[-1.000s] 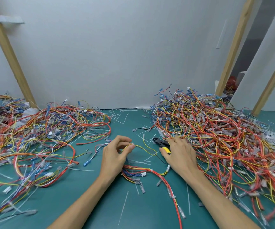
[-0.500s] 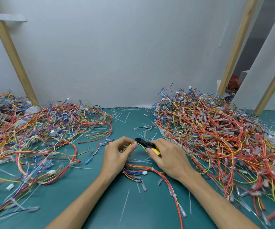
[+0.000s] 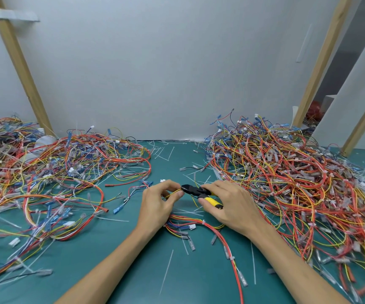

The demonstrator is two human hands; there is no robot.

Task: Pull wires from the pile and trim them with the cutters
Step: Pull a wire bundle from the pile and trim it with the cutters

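Left hand (image 3: 157, 205) is pinching a thin yellow wire (image 3: 172, 193) between thumb and curled fingers. Right hand (image 3: 229, 207) is gripping the cutters (image 3: 195, 190), with the black head pointing at the left fingertips. The yellow handles are lying mostly hidden under the palm, and blade contact with the wire is hard to make out. A tied bundle (image 3: 190, 224) is lying just beneath both hands. The wire pile (image 3: 286, 183) is spreading right of the right hand and running off the edge.
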